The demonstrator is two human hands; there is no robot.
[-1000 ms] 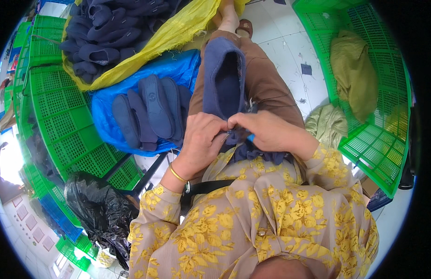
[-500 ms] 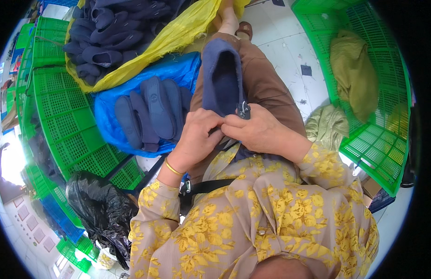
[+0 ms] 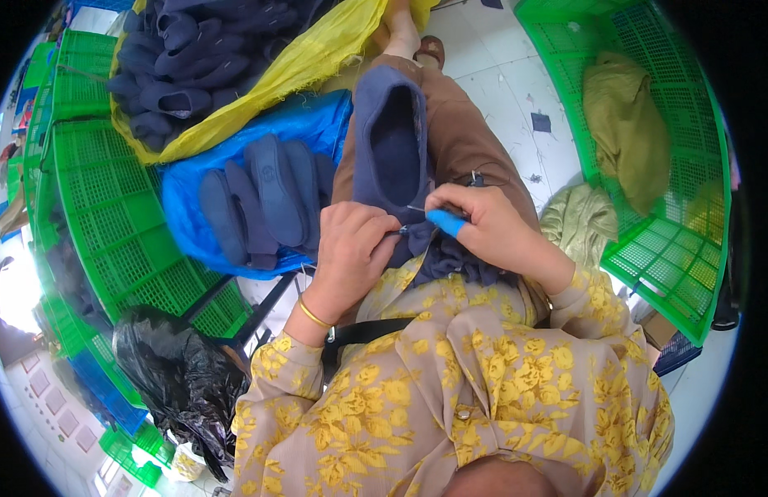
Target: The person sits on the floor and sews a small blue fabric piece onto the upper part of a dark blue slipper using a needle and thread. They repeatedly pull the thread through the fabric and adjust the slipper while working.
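Note:
A dark blue slipper [image 3: 366, 170] lies across my lap, opening upward, toe pointing away. Just below its heel, my left hand [image 3: 355, 248] is closed in a pinch on a small dark piece [image 3: 394, 232], too small to name. My right hand [image 3: 487, 224], with blue tape [image 3: 446, 222] round a fingertip, pinches a thin needle-like sliver [image 3: 415, 208] by the heel edge. A small dark tool with a metal part [image 3: 476, 178] shows above the right knuckles, mostly hidden. Bunched dark blue fabric [image 3: 458, 261] lies under both hands.
Several dark slippers with soles [image 3: 272, 190] lie on a blue plastic sheet [image 3: 185, 186] to the left. Beyond, a yellow sack [image 3: 260, 120] holds many slippers. Green crates [image 3: 111, 224] stand left, another green crate [image 3: 666, 286] right. A black plastic bag [image 3: 173, 373] sits lower left.
My right hand has moved right, apart from the left, and turned, showing its blue-taped fingertip. The dark tool has shifted from near the heel to above my right knuckles.

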